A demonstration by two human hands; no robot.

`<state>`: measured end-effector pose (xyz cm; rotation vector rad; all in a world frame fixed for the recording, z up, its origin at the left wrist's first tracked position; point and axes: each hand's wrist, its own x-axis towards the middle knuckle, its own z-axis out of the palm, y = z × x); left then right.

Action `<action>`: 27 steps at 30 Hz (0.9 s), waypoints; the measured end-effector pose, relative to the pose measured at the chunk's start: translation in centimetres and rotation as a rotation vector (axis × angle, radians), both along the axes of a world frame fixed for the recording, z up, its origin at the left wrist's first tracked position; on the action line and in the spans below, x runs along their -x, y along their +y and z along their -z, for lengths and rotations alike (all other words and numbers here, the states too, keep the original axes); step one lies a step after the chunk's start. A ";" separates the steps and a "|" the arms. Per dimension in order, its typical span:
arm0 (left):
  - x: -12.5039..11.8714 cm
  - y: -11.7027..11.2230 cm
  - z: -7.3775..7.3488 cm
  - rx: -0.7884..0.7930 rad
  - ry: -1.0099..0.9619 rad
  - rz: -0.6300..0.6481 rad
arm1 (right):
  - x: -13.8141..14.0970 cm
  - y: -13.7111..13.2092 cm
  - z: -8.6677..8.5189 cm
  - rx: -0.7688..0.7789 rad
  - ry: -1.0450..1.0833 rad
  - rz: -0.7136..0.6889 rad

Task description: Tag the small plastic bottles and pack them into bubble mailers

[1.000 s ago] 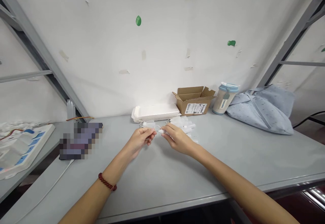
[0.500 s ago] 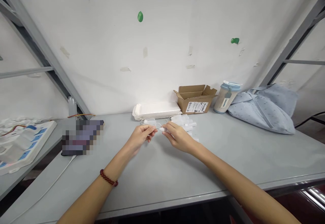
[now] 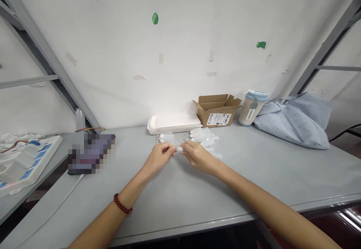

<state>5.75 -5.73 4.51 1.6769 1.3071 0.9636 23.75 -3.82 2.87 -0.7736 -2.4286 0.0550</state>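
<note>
My left hand (image 3: 159,157) and my right hand (image 3: 198,156) meet over the middle of the grey table (image 3: 254,181). Both pinch a small white part (image 3: 179,149) with a thin wire between the fingertips. A red bead bracelet (image 3: 122,204) sits on my left wrist. Just behind the hands lies a heap of small clear plastic pieces (image 3: 204,139), and a similar small white piece (image 3: 166,137) lies to its left.
A stack of white trays (image 3: 173,123) lies against the wall, beside an open cardboard box (image 3: 216,110), a lidded cup (image 3: 252,108) and a blue cloth bag (image 3: 296,121). A blurred dark object (image 3: 90,153) with a white cable lies left. A white-and-blue tray (image 3: 25,162) sits far left.
Both hands have come a little lower and closer to me, fingertips drawn tighter together on the small white part. The view has tilted slightly.
</note>
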 end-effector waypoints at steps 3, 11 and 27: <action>-0.2 0.0 0.4 0.002 0.009 0.009 | 0.0 -0.1 0.4 -0.024 -0.031 0.011; 1.6 0.9 -0.9 0.007 0.049 0.059 | 0.4 -0.1 -0.4 -0.092 -0.018 0.040; 5.5 4.1 1.3 -0.129 0.213 -0.205 | -1.6 2.5 -0.6 -0.001 -0.425 0.401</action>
